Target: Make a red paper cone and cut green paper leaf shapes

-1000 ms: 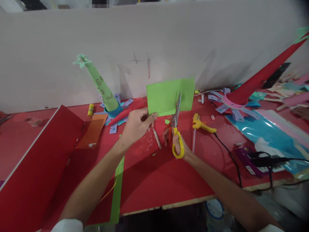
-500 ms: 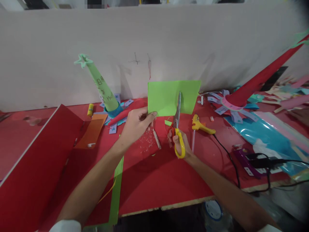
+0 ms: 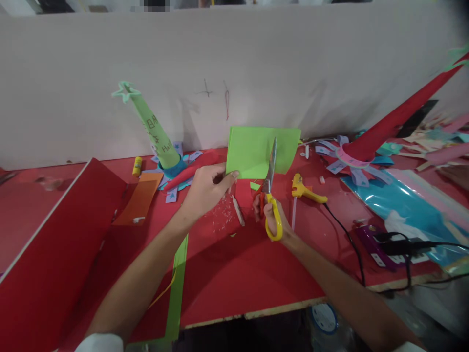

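Observation:
Pinched at its lower left corner, a bright green sheet of paper (image 3: pixel 252 151) is held up by my left hand (image 3: pixel 210 188). My right hand (image 3: pixel 273 217) grips a pair of scissors (image 3: pixel 270 176) with yellow and red handles, the blades pointing up in front of the sheet. Whether the blades touch the paper I cannot tell. Below the sheet lie a wooden-looking pencil-like stick (image 3: pixel 238 211) and a small green scrap (image 3: pixel 255 186). A yellow glue gun (image 3: pixel 307 190) rests to the right of my right hand.
A green paper cone (image 3: pixel 157 132) stands back left; a red cone (image 3: pixel 399 117) leans at the right. A red board (image 3: pixel 62 244) rises at the left beside an orange strip (image 3: pixel 141 200). A purple power strip (image 3: pixel 377 248) with cables lies near the right front edge. A white wall stands behind.
The green sheet has tilted and dropped slightly, its right edge shifting a little left. The scissors have tipped slightly to the right. My left hand has barely moved.

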`<state>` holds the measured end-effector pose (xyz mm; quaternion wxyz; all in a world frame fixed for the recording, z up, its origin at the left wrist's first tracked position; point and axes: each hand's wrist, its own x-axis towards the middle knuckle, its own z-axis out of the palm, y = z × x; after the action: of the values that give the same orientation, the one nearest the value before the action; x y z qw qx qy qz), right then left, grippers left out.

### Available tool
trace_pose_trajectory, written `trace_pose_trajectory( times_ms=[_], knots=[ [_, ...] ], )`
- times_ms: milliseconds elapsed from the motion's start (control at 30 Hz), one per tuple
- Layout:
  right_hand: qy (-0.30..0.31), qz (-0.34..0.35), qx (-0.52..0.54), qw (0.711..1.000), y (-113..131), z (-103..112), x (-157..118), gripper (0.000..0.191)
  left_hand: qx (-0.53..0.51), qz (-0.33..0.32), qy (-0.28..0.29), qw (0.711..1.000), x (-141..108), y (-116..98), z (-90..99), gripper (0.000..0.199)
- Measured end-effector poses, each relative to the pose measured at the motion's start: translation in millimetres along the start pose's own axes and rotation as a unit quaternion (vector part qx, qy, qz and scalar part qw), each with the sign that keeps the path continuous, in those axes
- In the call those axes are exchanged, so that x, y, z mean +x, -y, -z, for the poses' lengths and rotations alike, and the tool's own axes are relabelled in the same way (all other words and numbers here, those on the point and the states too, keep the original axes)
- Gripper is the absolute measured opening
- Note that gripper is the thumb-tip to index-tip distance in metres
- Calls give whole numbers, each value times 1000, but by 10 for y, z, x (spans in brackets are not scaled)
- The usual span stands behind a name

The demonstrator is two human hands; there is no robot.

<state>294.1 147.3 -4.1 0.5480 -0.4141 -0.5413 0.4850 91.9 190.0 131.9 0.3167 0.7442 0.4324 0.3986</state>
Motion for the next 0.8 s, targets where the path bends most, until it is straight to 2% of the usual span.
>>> trace_pose_trajectory(
  times_ms=[200,300,433,600,800],
  knots=[
    [-1,5,8,1000,-27,36,-17,68,-118,38,-2,992,-9,-7,-35,40],
    [7,2,10,1000,-46,44,-20,67,-151,41,-27,987,-5,-10,-46,39],
    [14,4,11,1000,-16,17,-4,71,-156,43,-47,986,1,-13,-45,40],
    [-2,5,8,1000,-15,-2,46,78,-136,38,-10,990,-7,-4,-27,38],
    [15,13,5,1000,-50,86,22,67,-121,35,-12,992,-4,-16,10,31]
  ],
)
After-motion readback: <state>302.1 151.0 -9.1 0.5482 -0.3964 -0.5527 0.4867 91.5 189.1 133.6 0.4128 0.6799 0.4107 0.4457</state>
